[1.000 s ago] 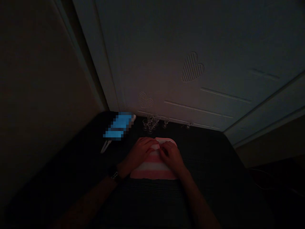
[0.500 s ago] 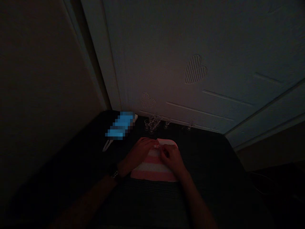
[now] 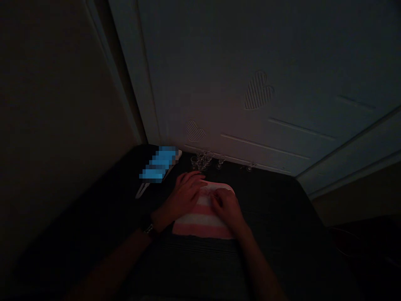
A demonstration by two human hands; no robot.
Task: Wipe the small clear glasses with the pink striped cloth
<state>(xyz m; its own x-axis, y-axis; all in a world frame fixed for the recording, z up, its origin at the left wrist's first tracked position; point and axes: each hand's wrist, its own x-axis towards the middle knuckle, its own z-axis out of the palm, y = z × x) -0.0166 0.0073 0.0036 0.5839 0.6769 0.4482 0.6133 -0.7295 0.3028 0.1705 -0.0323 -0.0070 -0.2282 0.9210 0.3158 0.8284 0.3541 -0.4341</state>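
A pink-and-white striped cloth (image 3: 203,219) lies on the dark table (image 3: 194,267). My left hand (image 3: 188,190) is at the cloth's upper left, its fingers stretched out and somewhat apart, with nothing seen in it. Over the right part of the cloth, my right hand (image 3: 227,205) has its fingers curled together in a pinch. Whatever sits between those fingertips is too dark and small to name. Several small clear glasses (image 3: 202,161) stand just beyond the cloth.
A lit, pixelated screen (image 3: 159,164) with a pale strap (image 3: 142,190) lies at the back left. Two more clear pieces, one a glass (image 3: 220,162) and one farther right (image 3: 249,167), are near the white panel (image 3: 219,83) with heart reliefs.
My left hand has lifted a little and spread its fingers, moving slightly up and away from the cloth's middle. My right hand stays nearly in place.
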